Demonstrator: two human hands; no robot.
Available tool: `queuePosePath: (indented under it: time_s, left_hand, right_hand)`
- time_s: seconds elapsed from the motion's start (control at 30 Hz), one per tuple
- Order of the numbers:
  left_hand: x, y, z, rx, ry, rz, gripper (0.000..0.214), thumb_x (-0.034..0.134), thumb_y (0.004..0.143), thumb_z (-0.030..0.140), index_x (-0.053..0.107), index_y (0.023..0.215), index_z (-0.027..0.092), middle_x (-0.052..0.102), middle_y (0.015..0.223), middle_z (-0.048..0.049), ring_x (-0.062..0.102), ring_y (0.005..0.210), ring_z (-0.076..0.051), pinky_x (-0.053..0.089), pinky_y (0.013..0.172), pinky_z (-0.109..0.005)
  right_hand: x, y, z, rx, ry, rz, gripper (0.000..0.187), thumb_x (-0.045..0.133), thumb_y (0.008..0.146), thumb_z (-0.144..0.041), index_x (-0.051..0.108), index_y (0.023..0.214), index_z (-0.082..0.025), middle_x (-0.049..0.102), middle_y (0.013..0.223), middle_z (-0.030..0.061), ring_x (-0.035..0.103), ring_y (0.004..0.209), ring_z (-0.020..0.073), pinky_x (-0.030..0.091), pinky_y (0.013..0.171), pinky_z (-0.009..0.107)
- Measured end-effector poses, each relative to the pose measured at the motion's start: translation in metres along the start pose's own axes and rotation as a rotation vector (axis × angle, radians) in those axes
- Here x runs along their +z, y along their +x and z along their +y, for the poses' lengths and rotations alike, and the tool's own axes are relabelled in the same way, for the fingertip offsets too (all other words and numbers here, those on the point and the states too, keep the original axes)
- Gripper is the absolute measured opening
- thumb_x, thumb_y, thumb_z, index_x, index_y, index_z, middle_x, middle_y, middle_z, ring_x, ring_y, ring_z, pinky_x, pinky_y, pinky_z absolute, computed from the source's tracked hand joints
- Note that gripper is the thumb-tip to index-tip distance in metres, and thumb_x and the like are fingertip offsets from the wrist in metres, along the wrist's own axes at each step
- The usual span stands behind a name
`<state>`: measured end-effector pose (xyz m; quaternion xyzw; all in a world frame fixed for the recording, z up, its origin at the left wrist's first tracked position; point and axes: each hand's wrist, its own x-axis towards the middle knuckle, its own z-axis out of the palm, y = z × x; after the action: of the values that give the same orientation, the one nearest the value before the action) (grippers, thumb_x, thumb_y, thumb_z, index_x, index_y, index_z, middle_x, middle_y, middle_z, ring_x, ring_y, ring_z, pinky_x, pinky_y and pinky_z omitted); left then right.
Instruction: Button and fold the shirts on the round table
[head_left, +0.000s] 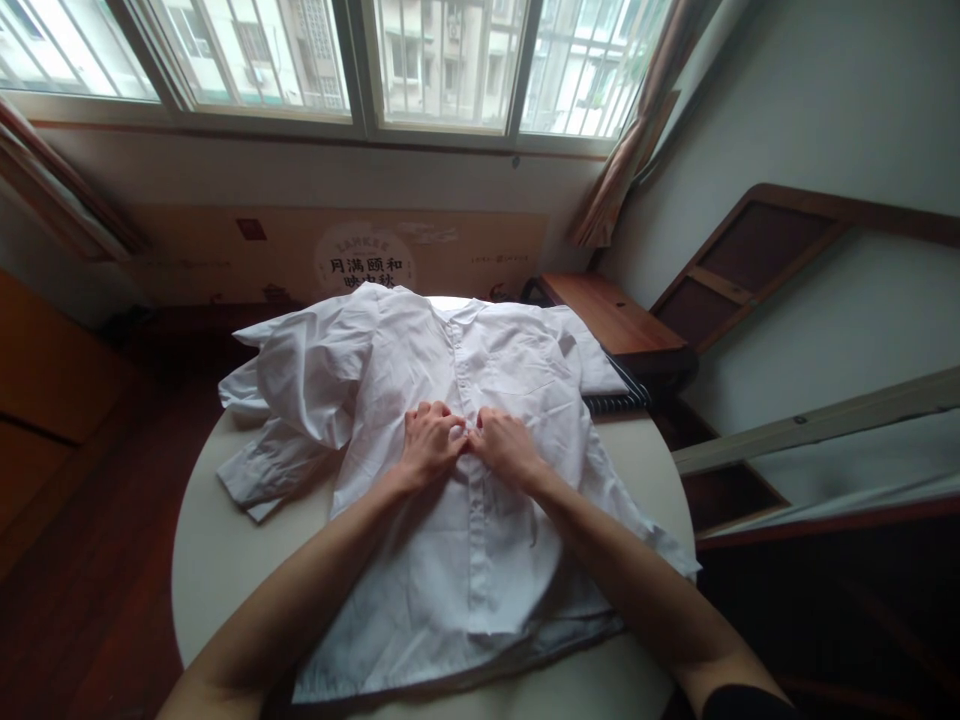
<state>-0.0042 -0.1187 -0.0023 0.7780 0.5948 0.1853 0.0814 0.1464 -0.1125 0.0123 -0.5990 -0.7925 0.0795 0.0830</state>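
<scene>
A white long-sleeved shirt [420, 560] lies spread front side up on a round cream table [217, 560], its collar at the far edge and its hem towards me. The button placket runs down the middle. My left hand [433, 440] and my right hand [504, 445] meet at the placket about halfway down. Fingertips of both are pinched together on the cloth there, nearly touching each other. Whether a button sits between them is too small to tell. One sleeve [274, 465] lies bunched and folded on the left side of the table.
Beyond the table, a printed board [465, 240] leans under barred windows [450, 70]. A brown wooden stand [615, 310] is at the back right, near a black ribbed object [619, 402] at the table's edge. Curtains [619, 180] hang beside the windows.
</scene>
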Motion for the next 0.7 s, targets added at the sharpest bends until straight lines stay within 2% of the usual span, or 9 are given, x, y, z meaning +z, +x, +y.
queuePosePath:
  time_s: [0.13,0.23,0.43,0.57,0.7]
  left_hand:
    - [0.001,0.002,-0.001,0.029,-0.026,0.007,0.017,0.060,0.084,0.036,0.074,0.092,0.028,0.064,0.099,-0.0037,0.050,0.099,-0.023,0.031,0.087,-0.037]
    - [0.004,0.005,-0.001,0.040,-0.057,-0.011,0.017,0.060,0.084,0.034,0.074,0.091,0.027,0.066,0.095,-0.0034,0.053,0.096,-0.022,0.032,0.086,-0.037]
    - [0.007,0.009,0.000,-0.028,-0.100,-0.089,0.015,0.059,0.084,0.032,0.072,0.085,0.024,0.067,0.090,-0.0034,0.056,0.094,-0.022,0.034,0.082,-0.034]
    - [0.007,0.007,0.000,-0.040,-0.103,-0.091,0.017,0.058,0.086,0.034,0.071,0.084,0.023,0.067,0.090,-0.0035,0.056,0.094,-0.022,0.035,0.081,-0.034]
    - [0.007,0.005,-0.001,-0.044,-0.110,-0.074,0.017,0.058,0.086,0.034,0.070,0.085,0.022,0.067,0.092,-0.0033,0.055,0.094,-0.021,0.035,0.081,-0.034]
  right_hand:
    - [0.003,-0.006,0.010,-0.075,0.092,0.059,0.017,0.048,0.090,-0.017,0.057,0.105,-0.015,0.068,0.094,0.0086,0.063,0.085,0.0190,0.041,0.072,0.026]
    - [0.004,-0.006,0.016,-0.056,0.164,0.064,0.016,0.049,0.091,-0.017,0.059,0.104,-0.015,0.068,0.094,0.0069,0.063,0.082,0.0171,0.041,0.072,0.024]
    - [-0.001,-0.012,0.007,-0.104,-0.034,0.074,0.022,0.047,0.093,-0.023,0.066,0.089,-0.014,0.065,0.095,0.0102,0.061,0.080,0.0181,0.041,0.070,0.026]
    - [-0.008,-0.012,-0.006,-0.038,-0.119,0.044,0.028,0.055,0.087,-0.037,0.067,0.089,-0.012,0.066,0.091,0.0123,0.062,0.083,0.0221,0.043,0.071,0.028]
    - [-0.007,-0.007,-0.013,0.022,-0.165,0.023,0.022,0.054,0.085,-0.028,0.067,0.090,-0.011,0.067,0.091,0.0135,0.064,0.081,0.0230,0.043,0.064,0.028]
